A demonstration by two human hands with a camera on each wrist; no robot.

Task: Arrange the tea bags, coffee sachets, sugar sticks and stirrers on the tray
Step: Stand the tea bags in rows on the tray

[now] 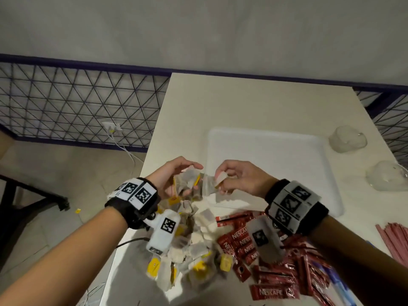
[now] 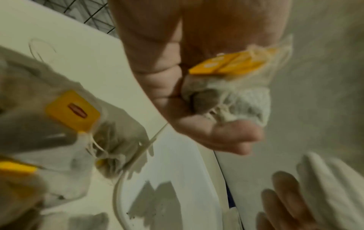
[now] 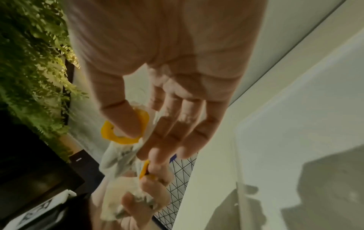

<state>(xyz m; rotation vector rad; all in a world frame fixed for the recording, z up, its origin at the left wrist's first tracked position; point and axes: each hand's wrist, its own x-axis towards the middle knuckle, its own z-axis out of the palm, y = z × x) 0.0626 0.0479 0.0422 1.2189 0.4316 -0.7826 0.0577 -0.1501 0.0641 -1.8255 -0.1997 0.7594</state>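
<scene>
Both hands are raised over the table's left side, at the near left corner of the white tray [image 1: 276, 151]. My left hand [image 1: 185, 180] grips a bunch of tea bags [image 1: 187, 184] with yellow tags; in the left wrist view the bunch [image 2: 236, 93] is squeezed in that hand [image 2: 206, 124]. My right hand [image 1: 224, 178] pinches one tea bag [image 1: 209, 185] next to the bunch; its thumb [image 3: 122, 118] presses a yellow tag [image 3: 122, 138]. A tea bag pile [image 1: 192, 250] lies below the hands. Red coffee sachets [image 1: 271, 272] lie to its right, pink stirrers [image 1: 395, 241] at the far right.
Two clear plastic cups [image 1: 346, 140] [image 1: 388, 175] lie right of the tray. Blue-and-white sticks [image 1: 337, 281] show at the bottom right. The table's left edge [image 1: 152, 138] drops to the floor, where a wire fence [image 1: 77, 102] stands. One yellow tag [image 1: 77, 210] lies on the floor.
</scene>
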